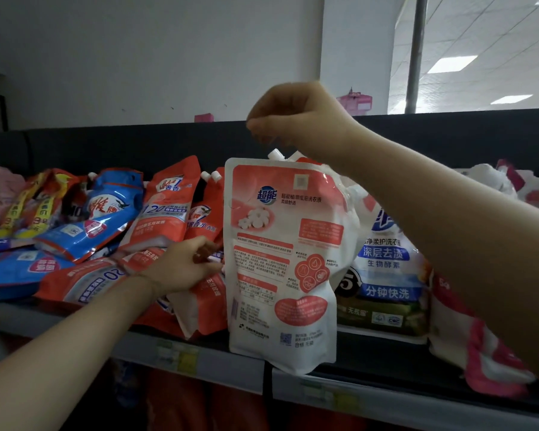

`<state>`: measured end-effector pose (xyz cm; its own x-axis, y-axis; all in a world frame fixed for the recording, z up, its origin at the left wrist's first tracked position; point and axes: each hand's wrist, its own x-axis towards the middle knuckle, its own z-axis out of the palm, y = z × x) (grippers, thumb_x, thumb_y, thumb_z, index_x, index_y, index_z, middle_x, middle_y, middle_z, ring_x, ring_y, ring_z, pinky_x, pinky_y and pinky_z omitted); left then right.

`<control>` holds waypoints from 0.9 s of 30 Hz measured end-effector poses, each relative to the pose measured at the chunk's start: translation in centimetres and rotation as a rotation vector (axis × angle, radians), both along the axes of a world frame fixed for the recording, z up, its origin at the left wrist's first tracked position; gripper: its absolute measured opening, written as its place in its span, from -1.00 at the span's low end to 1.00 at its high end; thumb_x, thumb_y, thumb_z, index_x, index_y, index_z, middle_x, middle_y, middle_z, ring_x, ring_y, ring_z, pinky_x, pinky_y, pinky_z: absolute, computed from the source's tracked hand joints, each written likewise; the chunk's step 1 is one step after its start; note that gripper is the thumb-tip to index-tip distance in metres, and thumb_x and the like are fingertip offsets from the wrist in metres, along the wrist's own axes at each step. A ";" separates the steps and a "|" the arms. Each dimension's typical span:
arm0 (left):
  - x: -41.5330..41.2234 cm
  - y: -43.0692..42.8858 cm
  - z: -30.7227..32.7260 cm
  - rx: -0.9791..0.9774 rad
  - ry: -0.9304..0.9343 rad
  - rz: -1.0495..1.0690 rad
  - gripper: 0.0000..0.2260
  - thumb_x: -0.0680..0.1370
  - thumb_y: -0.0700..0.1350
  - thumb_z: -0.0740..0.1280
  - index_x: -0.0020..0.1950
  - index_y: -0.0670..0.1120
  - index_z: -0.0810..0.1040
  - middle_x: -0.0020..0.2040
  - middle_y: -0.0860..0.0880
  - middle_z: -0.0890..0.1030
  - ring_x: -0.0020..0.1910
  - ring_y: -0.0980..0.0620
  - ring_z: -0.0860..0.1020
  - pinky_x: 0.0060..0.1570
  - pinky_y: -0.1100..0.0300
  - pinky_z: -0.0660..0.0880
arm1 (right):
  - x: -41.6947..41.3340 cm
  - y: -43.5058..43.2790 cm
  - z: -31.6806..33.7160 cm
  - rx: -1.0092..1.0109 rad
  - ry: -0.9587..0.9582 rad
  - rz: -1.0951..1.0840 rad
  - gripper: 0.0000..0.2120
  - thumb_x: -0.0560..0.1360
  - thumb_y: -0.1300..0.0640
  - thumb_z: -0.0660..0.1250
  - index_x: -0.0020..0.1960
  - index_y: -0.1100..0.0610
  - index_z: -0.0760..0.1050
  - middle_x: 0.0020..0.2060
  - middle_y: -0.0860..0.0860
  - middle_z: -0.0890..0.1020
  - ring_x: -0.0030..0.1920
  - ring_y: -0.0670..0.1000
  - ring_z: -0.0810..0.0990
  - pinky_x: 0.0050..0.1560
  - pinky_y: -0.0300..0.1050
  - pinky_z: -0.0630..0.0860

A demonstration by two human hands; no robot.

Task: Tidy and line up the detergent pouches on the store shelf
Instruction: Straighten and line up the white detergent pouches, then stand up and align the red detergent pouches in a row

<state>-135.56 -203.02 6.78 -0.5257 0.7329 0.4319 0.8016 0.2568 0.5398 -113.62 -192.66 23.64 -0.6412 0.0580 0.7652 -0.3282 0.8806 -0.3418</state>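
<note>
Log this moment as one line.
left hand: pinches red pouch | right hand: curled above white pouch | white pouch: upright at shelf edge

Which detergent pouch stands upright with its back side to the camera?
The white and pink plastic pouch in the middle, under the right hand; the others show their fronts or lie tumbled.

light: dim, flat indoor | source: ceiling panels [451,63] blown out through upper-right window | shadows: soft, darkest under shelf [386,396] lip | glare: sheen on blue pouch [106,213] and white pouch [280,259] | blur: soft throughout, price tags [176,353] unreadable, left hand [181,265] smeared | distortion: wide-angle bowing, right forearm [479,259] stretched at edge
</note>
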 end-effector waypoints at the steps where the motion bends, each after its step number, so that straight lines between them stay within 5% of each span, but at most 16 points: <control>1: -0.1 -0.4 -0.3 -0.038 0.027 0.005 -0.64 0.47 0.04 0.43 0.22 -0.02 0.51 0.14 0.04 0.57 0.09 0.09 0.53 -0.05 0.33 0.43 | -0.2 -0.8 -0.3 -0.026 -0.015 0.041 -0.95 0.51 0.21 0.36 -0.05 0.19 0.58 -0.20 0.05 0.65 -0.23 -0.06 0.63 -0.16 -0.28 0.59; 6: -0.8 -2.1 -1.0 -0.280 -0.026 0.112 -0.31 0.12 0.52 0.38 0.20 0.35 0.41 0.26 0.00 0.46 0.21 -0.07 0.49 0.20 -0.01 0.48 | -2.4 -3.1 -2.3 -0.256 -0.158 0.244 -0.96 0.52 0.17 0.35 -0.06 0.14 0.57 -0.17 0.12 0.67 -0.13 0.10 0.67 0.04 0.05 0.58; 10: 0.1 -1.7 -1.0 -0.537 0.153 0.065 0.14 -0.02 0.55 0.38 0.49 0.23 0.09 0.51 -0.01 0.13 0.51 -0.14 0.03 0.45 -0.15 0.13 | -5.0 -3.5 -4.8 -0.440 -0.294 0.365 -0.92 0.54 0.19 0.32 -0.01 0.18 0.55 -0.16 0.13 0.64 -0.16 0.08 0.65 -0.10 -0.09 0.57; 15: 0.5 -1.5 -1.3 -0.452 0.319 0.050 -0.13 0.29 0.29 0.44 0.48 0.03 0.17 0.45 -0.10 0.24 0.45 -0.20 0.08 0.36 -0.12 0.24 | -8.1 -3.6 -7.1 -0.577 -0.389 0.382 -0.90 0.53 0.18 0.31 -0.01 0.17 0.57 -0.15 0.11 0.64 -0.14 0.08 0.65 -0.05 -0.09 0.55; 23: -2.0 -1.4 -0.9 -0.234 0.221 -0.082 -0.30 0.27 0.17 0.50 0.33 0.00 0.36 0.25 -0.10 0.36 0.29 -0.11 0.34 0.24 0.01 0.39 | -9.7 -3.3 -8.1 -0.649 -0.412 0.340 -0.72 0.44 0.12 0.33 0.10 0.21 0.54 -0.09 0.14 0.64 -0.05 0.13 0.63 0.15 0.15 0.49; 27: -2.3 -1.7 -0.1 -0.087 0.158 -0.158 -0.44 0.29 0.03 0.54 0.21 -0.03 0.44 0.12 -0.05 0.42 0.09 0.00 0.41 0.01 0.19 0.39 | -9.4 -3.2 -8.3 -0.659 -0.451 0.335 -0.68 0.46 0.13 0.31 0.17 0.24 0.51 -0.03 0.16 0.63 -0.04 0.13 0.64 0.09 0.06 0.52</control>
<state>-137.81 -204.70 6.65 -0.3324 0.8388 0.4312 0.9082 0.1613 0.3862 -123.05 -195.83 15.35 -0.9382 0.1538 0.3100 -0.2449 0.3378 -0.9088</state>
